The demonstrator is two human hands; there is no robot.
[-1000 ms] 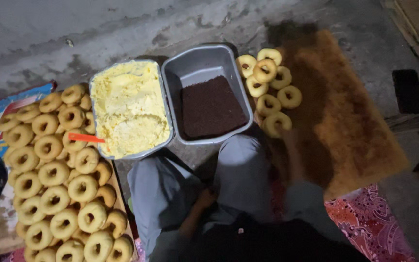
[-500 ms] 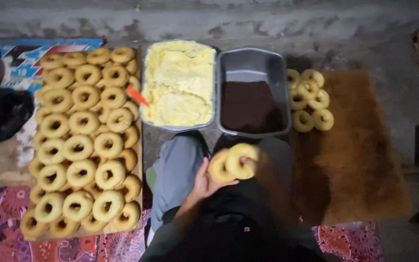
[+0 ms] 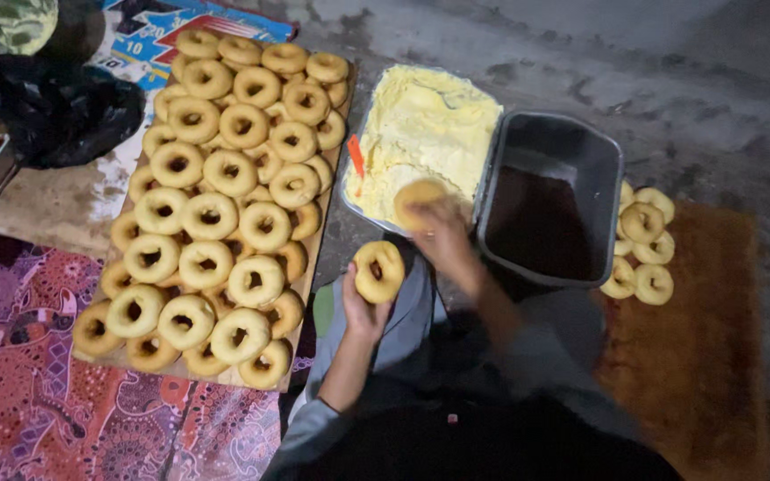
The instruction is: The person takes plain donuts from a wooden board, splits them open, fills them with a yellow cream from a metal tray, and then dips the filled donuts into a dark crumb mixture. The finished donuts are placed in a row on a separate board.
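Note:
My left hand (image 3: 360, 312) holds a plain ring doughnut (image 3: 379, 272) above my lap. My right hand (image 3: 443, 236) presses a second doughnut (image 3: 418, 202) face down against the yellow cream in a metal tray (image 3: 421, 134). An orange spatula handle (image 3: 356, 157) sticks out of the cream at the tray's left edge. To the right stands a grey tub of dark chocolate sprinkles (image 3: 541, 218).
A wooden board (image 3: 314, 245) on the left carries several rows of plain doughnuts (image 3: 225, 196). Several more doughnuts (image 3: 642, 245) lie on a brown mat (image 3: 697, 356) at the right. A black plastic bag (image 3: 51, 107) sits top left, patterned cloth (image 3: 37, 392) bottom left.
The view has shifted to the right. The two doughnuts held together near my lap have separated: my right hand carried one to the cream tray, my left hand kept the other.

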